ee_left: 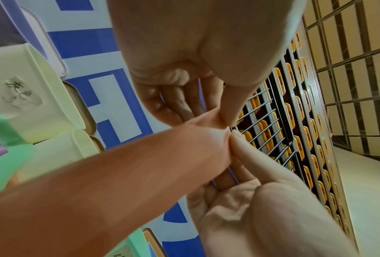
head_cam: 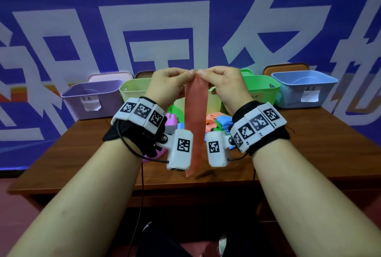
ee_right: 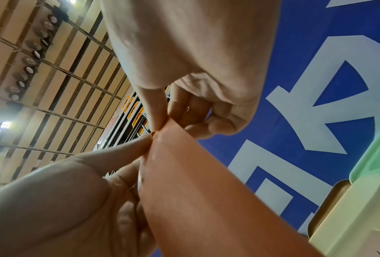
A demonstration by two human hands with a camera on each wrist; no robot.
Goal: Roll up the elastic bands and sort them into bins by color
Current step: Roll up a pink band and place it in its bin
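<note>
long flat orange elastic band (head_cam: 195, 125) hangs toward 6 o'clock, above wooden table (head_cam: 309, 143) | left hand (head_cam: 165, 83), right hand (head_cam: 224, 83) both pinch its top edge | equally near

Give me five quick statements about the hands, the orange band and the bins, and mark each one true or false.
1. Both the left hand and the right hand pinch the top edge of the orange band. True.
2. The orange band is rolled up tight. False: it hangs down flat and unrolled.
3. A pile of loose bands lies on the table. True.
4. The blue bin stands at the left end of the row. False: it is at the right end; the purple bin is at the left.
5. Paper labels are stuck on those two bins. True.
</note>
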